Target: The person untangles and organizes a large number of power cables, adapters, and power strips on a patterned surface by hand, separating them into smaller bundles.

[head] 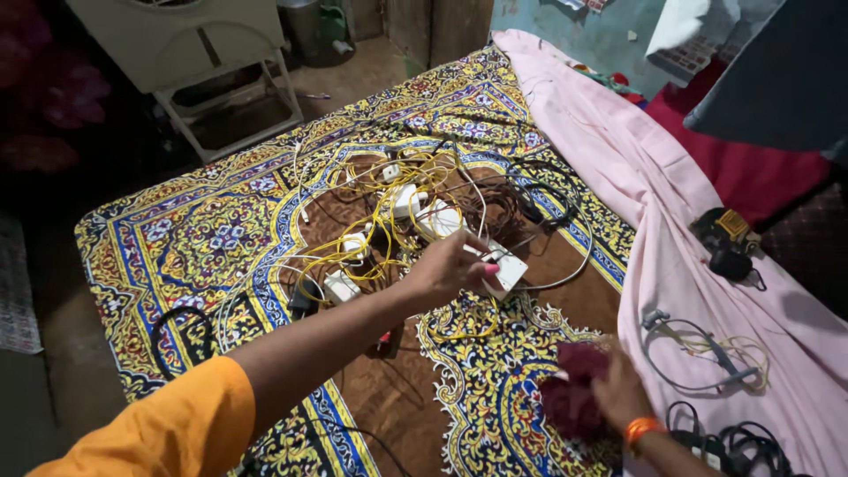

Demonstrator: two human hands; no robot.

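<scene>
Patterned bedspread (221,238) under tangled yellow cables (389,221). Left hand (446,269) pinches white power strip (502,265), long axis running away from fingertips, down-right. Right hand (618,389) grips maroon cloth (574,389).

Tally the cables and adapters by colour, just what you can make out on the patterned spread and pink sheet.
White adapter blocks: 6, including one at the left hand
Yellow cable tangles: 1
Black cable coils: 2
Grey cable loops: 1
Total: 10
Adapter count is approximate; the tangle hides some. The right hand rests on a maroon cloth.
</scene>
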